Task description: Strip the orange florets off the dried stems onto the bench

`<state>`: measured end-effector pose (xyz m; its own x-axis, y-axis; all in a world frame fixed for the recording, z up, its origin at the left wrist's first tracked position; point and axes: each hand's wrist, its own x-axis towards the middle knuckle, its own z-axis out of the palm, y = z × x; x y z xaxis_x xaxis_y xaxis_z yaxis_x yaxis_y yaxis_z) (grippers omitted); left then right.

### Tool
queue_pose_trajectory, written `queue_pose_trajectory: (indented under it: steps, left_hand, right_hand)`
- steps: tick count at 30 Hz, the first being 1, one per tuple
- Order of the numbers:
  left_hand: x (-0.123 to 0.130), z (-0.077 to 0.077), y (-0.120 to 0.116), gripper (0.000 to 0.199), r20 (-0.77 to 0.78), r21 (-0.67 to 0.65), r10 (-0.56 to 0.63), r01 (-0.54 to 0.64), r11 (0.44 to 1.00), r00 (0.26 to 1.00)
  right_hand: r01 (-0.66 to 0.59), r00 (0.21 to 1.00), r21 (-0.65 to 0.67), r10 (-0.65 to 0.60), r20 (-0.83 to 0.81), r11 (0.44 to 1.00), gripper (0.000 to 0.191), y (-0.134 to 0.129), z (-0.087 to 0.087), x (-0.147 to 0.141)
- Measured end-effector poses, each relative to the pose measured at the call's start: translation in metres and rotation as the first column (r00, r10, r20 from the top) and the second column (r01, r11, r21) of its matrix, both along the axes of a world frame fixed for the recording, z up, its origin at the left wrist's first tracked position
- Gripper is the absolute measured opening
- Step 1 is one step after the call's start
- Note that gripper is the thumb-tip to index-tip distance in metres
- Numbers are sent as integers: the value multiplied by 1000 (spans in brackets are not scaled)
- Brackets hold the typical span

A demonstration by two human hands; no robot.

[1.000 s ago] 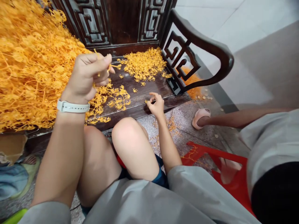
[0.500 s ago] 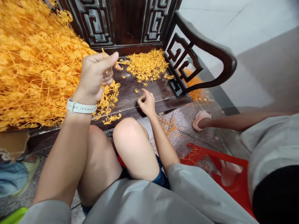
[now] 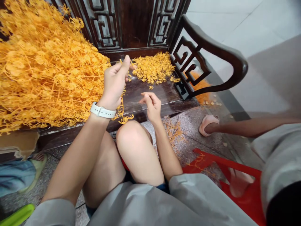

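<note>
My left hand [image 3: 116,78], with a pale watch band [image 3: 102,110] on its wrist, is raised over the bench seat. Its thumb and fingers pinch a thin orange plastic stem, mostly hidden by the fingers. Lower and to the right, my right hand [image 3: 154,106] hovers by the seat's front edge, fingers curled and thumb against them; whatever is between its fingertips is hidden. A big heap of orange branched plastic flower stems [image 3: 47,75] fills the left of the seat. Small orange flower pieces [image 3: 152,67] lie piled by the armrest, one loose piece [image 3: 150,87] in front.
The dark wooden bench [image 3: 162,91] has a carved back and a curved armrest [image 3: 218,56]. Orange scraps [image 3: 175,133] litter the floor. A red plastic stool [image 3: 235,171] and another person's leg and pink slipper [image 3: 208,124] are at right. A torn cardboard box [image 3: 21,142] stands lower left.
My left hand has moved right, away from the heap. My right hand's thumb and fingers have closed together, and the single flower piece near its fingertips no longer shows. The view has shifted slightly.
</note>
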<state>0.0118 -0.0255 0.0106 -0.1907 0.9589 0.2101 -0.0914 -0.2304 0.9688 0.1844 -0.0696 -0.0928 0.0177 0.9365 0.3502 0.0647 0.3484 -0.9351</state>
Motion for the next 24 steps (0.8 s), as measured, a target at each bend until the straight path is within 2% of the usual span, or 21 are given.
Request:
queue_pose_trajectory:
  steps: [2, 4, 7, 10, 14, 18, 21, 24]
  left_hand:
    - [5, 1, -1, 47, 14, -28, -3, 3, 1000, 1000]
    - [9, 4, -5, 46, 26, -32, -33, 33, 999, 999]
    - [14, 6, -12, 42, 38, -11, -116, 116, 993, 993]
    - [16, 5, -17, 40, 10, -3, -191, 191, 982, 982]
    - [13, 6, -19, 39, -105, 38, -235, 240, 970, 966]
    - [10, 7, -20, 32, -178, 32, -220, 229, 973, 959]
    - [12, 3, -20, 30, -178, 28, -157, 164, 986, 972]
    - [20, -6, -13, 28, -155, -28, -107, 104, 994, 982]
  right_hand:
    - [-103, 993, 0, 103, -59, 995, 32, -11, 23, -8]
    - [-178, 983, 14, 179, -32, 984, 35, -19, 43, -16]
    - [-206, 978, 37, 205, 40, 978, 38, -21, 57, -27]
    - [-198, 979, 48, 195, 50, 979, 36, -10, 56, -34]
    - [-169, 983, 51, 172, -57, 984, 40, 10, 49, -29]
    - [-138, 979, 0, 137, -150, 990, 36, 18, 46, -18]
    - [30, 989, -1, -30, -144, 1000, 29, 12, 45, -15]
    - [205, 978, 115, -200, -55, 972, 20, 5, 46, -13]
